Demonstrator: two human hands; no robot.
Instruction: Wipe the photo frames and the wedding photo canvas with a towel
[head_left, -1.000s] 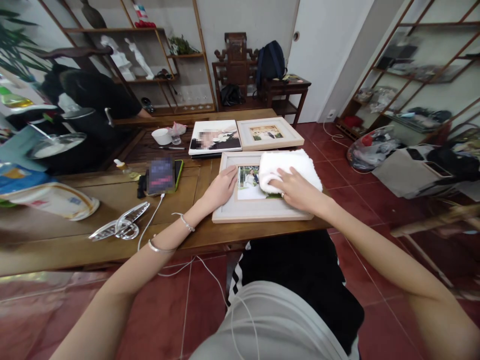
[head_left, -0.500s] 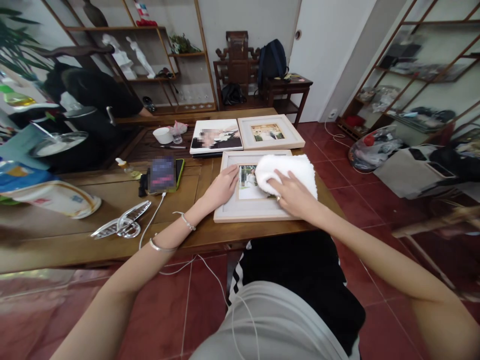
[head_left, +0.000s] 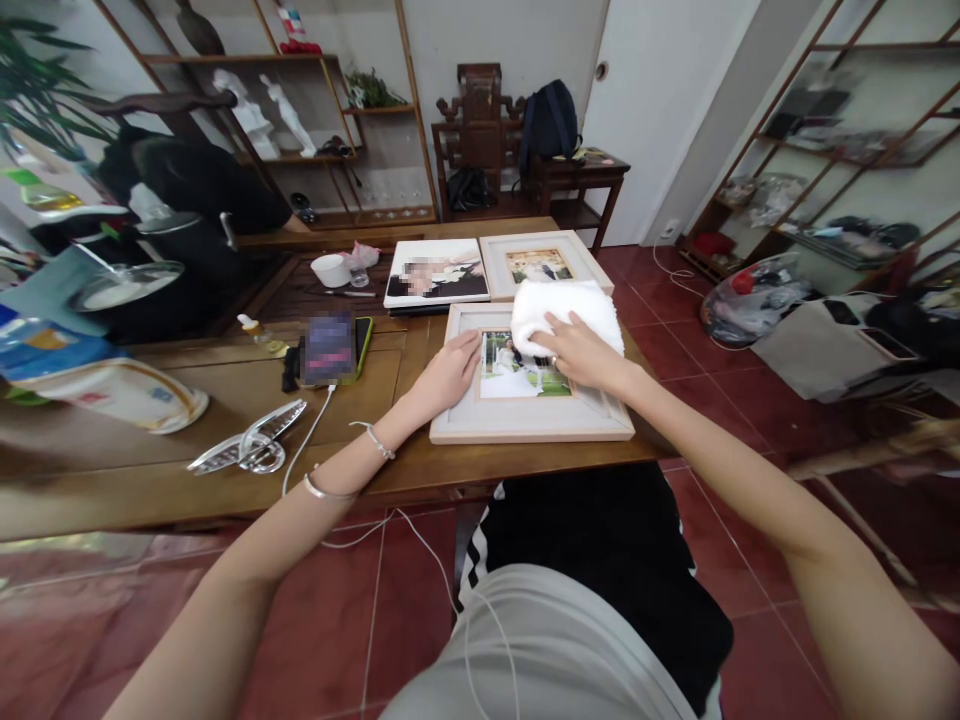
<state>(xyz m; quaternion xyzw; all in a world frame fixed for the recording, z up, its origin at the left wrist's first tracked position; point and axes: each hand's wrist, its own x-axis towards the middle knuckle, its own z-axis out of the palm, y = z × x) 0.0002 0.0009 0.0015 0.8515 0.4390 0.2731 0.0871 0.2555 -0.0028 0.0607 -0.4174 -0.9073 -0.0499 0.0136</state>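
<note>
A pale wooden picture frame (head_left: 525, 425) lies flat near the table's front edge, with a photo (head_left: 517, 382) inside its wide mat. Across the left side of this frame rests my left hand (head_left: 454, 368), its fingers stretched out and holding nothing. My right hand (head_left: 581, 350) grips a fluffy white cloth (head_left: 566, 302), pressed on the frame's upper right part. The cloth covers the top of the photo and part of the far rim. Some of my right fingers are hidden in its folds.
Behind lie a second framed photo (head_left: 600, 270) and a photo panel (head_left: 436, 292). Leftward on the table (head_left: 382, 385) are a phone (head_left: 363, 348), a white cable, a hair clip (head_left: 255, 442), a dropper bottle (head_left: 262, 338) and a white bowl (head_left: 330, 270). A person in black (head_left: 202, 180) is at the far left.
My right hand has moved the white cloth away from me and slightly left, uncovering more of the photo's lower right. My left hand stays on the frame's left side.
</note>
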